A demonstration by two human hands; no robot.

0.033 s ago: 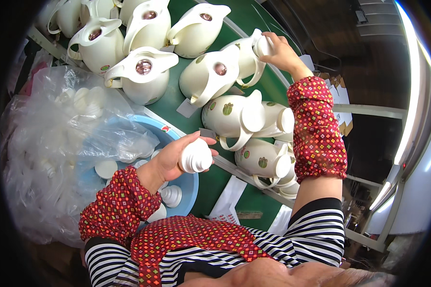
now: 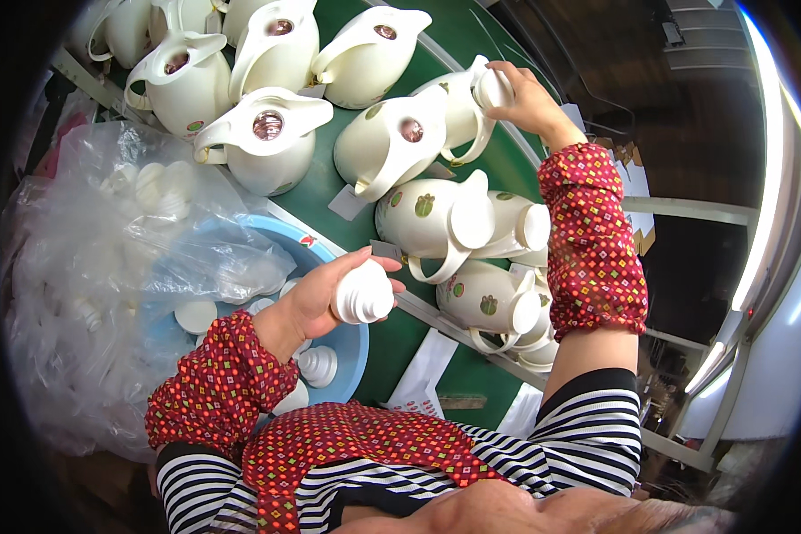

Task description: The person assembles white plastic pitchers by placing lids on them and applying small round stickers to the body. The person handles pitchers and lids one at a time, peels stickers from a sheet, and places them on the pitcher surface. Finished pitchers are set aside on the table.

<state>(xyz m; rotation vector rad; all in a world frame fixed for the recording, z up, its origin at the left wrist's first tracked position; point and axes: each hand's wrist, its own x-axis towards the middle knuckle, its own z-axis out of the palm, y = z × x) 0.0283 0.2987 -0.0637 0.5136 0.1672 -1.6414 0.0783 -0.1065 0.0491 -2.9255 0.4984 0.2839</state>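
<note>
My left hand (image 2: 310,294) is curled around a white stepped stopper (image 2: 363,294), held above the rim of a blue basin (image 2: 351,351). At the far right of the green table, the fingers of my right hand (image 2: 536,109) grip another white stopper (image 2: 493,90), set at the mouth of a cream vacuum jug (image 2: 458,109). How deep it sits cannot be made out. Beside it stands a jug (image 2: 374,147) with an uncovered, shiny mouth. Nearer me, a jug with a leaf print (image 2: 409,214) has a white stopper in its top, as do several around it.
More uncapped jugs, such as this one (image 2: 271,160), crowd the back left. A clear plastic bag (image 2: 71,294) of white stoppers drapes over the basin, which holds loose stoppers (image 2: 318,365). A white paper sheet (image 2: 423,369) lies near the table's front. Metal framing (image 2: 685,209) stands at right.
</note>
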